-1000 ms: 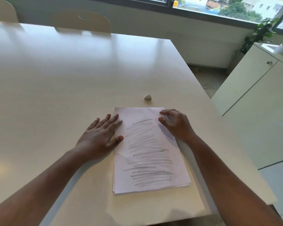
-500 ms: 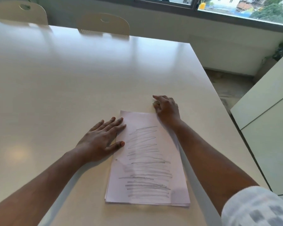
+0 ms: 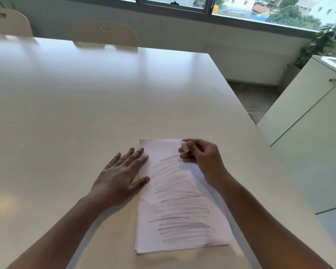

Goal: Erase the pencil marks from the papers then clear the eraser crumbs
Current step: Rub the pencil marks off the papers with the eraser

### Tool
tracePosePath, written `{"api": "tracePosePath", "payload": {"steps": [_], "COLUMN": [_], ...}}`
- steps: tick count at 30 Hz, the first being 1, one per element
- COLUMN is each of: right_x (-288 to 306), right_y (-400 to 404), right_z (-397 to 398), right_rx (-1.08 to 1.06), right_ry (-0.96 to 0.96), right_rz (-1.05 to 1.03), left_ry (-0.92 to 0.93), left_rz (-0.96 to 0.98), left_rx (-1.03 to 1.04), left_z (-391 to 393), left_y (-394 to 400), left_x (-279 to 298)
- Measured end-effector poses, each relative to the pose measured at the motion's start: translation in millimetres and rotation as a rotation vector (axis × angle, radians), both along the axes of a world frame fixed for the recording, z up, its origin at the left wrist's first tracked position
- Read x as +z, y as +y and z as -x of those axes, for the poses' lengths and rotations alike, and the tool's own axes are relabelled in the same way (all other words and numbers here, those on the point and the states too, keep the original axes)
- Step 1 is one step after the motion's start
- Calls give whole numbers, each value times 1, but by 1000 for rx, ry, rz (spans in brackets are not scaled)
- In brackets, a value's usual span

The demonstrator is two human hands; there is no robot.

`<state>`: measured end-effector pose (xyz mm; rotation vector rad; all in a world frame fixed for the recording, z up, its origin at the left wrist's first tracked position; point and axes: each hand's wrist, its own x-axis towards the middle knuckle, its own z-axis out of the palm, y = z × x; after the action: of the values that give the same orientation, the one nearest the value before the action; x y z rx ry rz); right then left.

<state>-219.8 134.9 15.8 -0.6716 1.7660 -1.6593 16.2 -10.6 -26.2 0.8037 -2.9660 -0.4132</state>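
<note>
A stack of white papers (image 3: 175, 237) lies near the table's front edge, its top sheet covered in grey pencil scribbles (image 3: 179, 202) from top to bottom. My left hand (image 3: 120, 177) rests flat, fingers spread, on the sheet's left edge and the table beside it. My right hand (image 3: 202, 158) hovers over the sheet's upper right corner, fingers closed on a small white eraser (image 3: 185, 146) that pokes out toward the paper's top. I see no crumbs.
The cream table (image 3: 85, 113) stretches wide to the left and back. Two chair backs (image 3: 105, 34) stand at its far edge. A white cabinet (image 3: 308, 133) sits off the right side, with a plant (image 3: 320, 43) by the window.
My right hand reached past the paper's top to the eraser on the table, picked it up and brought it back over the sheet's upper right corner. My left hand stayed put.
</note>
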Motion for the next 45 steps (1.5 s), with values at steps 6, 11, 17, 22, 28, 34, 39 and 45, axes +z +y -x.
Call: {"api": "tracePosePath", "payload": {"steps": [6, 11, 17, 22, 28, 34, 39, 45], "right_x": [2, -10, -25, -26, -25, -27, -27, -26], "right_y": [46, 61, 69, 68, 68, 66, 64, 59], "right_z": [-51, -76, -93, -96, -98, -99, -99, -99], "right_rx": [-37, -103, -126, -109, -124, -177, -176, -155], "right_ry": [-319, -180, 100, 190, 255, 289, 387, 499], "right_rz": [79, 44, -39, -78, -102, -112, -136, -206], "left_ry": [10, 40, 65, 185, 79, -86, -96, -56], "left_rz": [-23, -41, -87, -150, -156, -17, -52, -116], "left_rx": [-13, -24, -46, -126, -336, -356, -334, -319], "left_z": [0, 0, -1, 8, 24, 23, 25, 27], "left_y": [-1, -1, -3, -14, -21, -14, -13, -17], "left_x": [0, -1, -1, 5, 5, 7, 10, 10]}}
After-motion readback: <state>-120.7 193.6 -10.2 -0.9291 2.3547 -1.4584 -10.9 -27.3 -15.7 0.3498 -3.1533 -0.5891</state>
